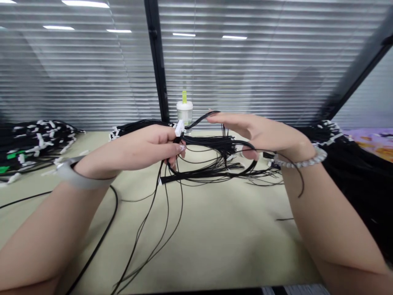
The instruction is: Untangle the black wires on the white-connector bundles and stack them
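Note:
My left hand point(153, 147) is closed in a pinch on a wire harness, with thumb and fingers just below its white connector point(179, 128). Several thin black wires point(167, 205) hang from this hand down to the table. To the right, my right hand point(258, 133) has its fingers stretched out and the thumb apart. A black cable point(201, 119) runs from the connector up to its fingertips, and a curved black wire loop point(253, 159) passes by the thumb. Whether the fingertips press on the cable is unclear.
Bundles of black wires point(211, 174) lie on the pale table point(221, 237) behind my hands. Wire heaps with white connectors stand left point(39, 135) and right point(333, 131). A lidded cup point(184, 107) stands before the window blinds. A thick black cable point(101, 241) crosses the left side.

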The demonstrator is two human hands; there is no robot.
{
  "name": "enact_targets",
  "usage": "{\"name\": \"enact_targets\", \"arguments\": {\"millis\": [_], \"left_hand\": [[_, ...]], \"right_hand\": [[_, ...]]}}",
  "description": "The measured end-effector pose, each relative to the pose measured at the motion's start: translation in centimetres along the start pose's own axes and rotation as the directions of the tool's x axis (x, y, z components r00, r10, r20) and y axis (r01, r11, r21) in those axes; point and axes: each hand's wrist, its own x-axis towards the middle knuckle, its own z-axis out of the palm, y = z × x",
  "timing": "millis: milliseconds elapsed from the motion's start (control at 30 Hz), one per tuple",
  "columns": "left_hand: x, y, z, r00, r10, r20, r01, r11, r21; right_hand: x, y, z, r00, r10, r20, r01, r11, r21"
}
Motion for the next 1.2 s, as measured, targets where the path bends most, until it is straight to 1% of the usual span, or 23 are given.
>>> {"name": "enact_targets", "arguments": {"millis": [100,200,300,367,433,533,600,667,733,767,800,867,900,933,1033,1067,1133,1200], "left_hand": [[-0.2,-0.1,0.1,1.000,-0.019,-0.013,0.017,0.994,-0.108],[-0.1,-0.2,0.3,0.998,-0.038,-0.053,0.020,0.952,-0.304],[0.1,-0.2,0.7,0.997,-0.058,-0.049,0.023,0.844,-0.536],[0.2,-0.1,0.9,0.998,-0.056,-0.018,0.030,0.752,-0.658],[0.3,0.2,1.2,0.999,-0.036,0.010,0.032,0.665,-0.746],[0.3,0.9,1.9,1.000,-0.015,0.005,0.013,0.563,-0.827],[0.1,1.6,2.5,0.999,-0.045,-0.021,0.005,0.515,-0.857],[-0.1,2.2,3.1,0.994,-0.102,-0.046,0.006,0.458,-0.889],[-0.4,2.7,3.5,0.988,-0.144,-0.063,0.000,0.400,-0.916],[-0.5,2.8,3.6,0.985,-0.160,-0.070,-0.004,0.378,-0.926],[-0.6,3.0,3.7,0.982,-0.173,-0.079,-0.011,0.361,-0.932],[-0.8,3.1,3.8,0.973,-0.205,-0.103,-0.024,0.357,-0.934],[-0.8,3.1,3.8,0.969,-0.218,-0.119,-0.031,0.371,-0.928],[-0.9,3.2,3.7,0.964,-0.230,-0.133,-0.034,0.392,-0.920],[-0.9,3.3,3.6,0.956,-0.249,-0.155,-0.021,0.469,-0.883],[-1.0,3.3,3.5,0.954,-0.253,-0.162,-0.017,0.494,-0.870],[-1.0,3.3,3.5,0.942,-0.262,-0.210,-0.029,0.561,-0.828],[-1.1,3.3,3.5,0.919,-0.271,-0.288,-0.042,0.657,-0.753]], "right_hand": [[-0.3,-0.3,-0.1,0.999,-0.038,0.009,0.037,0.996,0.085],[-0.4,-0.4,0.1,0.998,-0.063,0.030,0.060,0.992,0.108],[-0.5,-0.4,0.4,0.999,-0.054,0.002,0.052,0.981,0.188],[-0.4,-0.3,0.6,0.999,-0.041,0.022,0.033,0.958,0.285],[-0.2,0.1,0.9,0.995,-0.045,0.087,0.004,0.905,0.426],[0.6,0.9,2.1,0.984,-0.081,0.159,-0.031,0.798,0.602],[1.3,1.4,3.4,0.977,-0.101,0.186,-0.046,0.758,0.651],[2.1,1.5,5.2,0.972,-0.112,0.206,-0.065,0.716,0.696],[2.9,1.3,7.0,0.965,-0.111,0.238,-0.108,0.658,0.745],[3.2,1.2,7.8,0.960,-0.107,0.261,-0.154,0.577,0.802],[3.4,1.1,8.5,0.951,-0.105,0.292,-0.213,0.465,0.859],[3.7,1.0,9.6,0.929,-0.124,0.348,-0.292,0.329,0.898],[3.8,1.0,10.1,0.915,-0.152,0.374,-0.323,0.279,0.904],[3.9,1.0,10.5,0.897,-0.194,0.396,-0.346,0.246,0.905],[4.1,1.2,11.4,0.847,-0.324,0.422,-0.425,0.066,0.903],[4.1,1.3,11.7,0.834,-0.351,0.426,-0.447,0.023,0.894],[4.3,1.6,12.2,0.826,-0.366,0.429,-0.468,-0.021,0.884],[4.4,1.8,12.5,0.828,-0.365,0.425,-0.470,-0.041,0.882]]}}
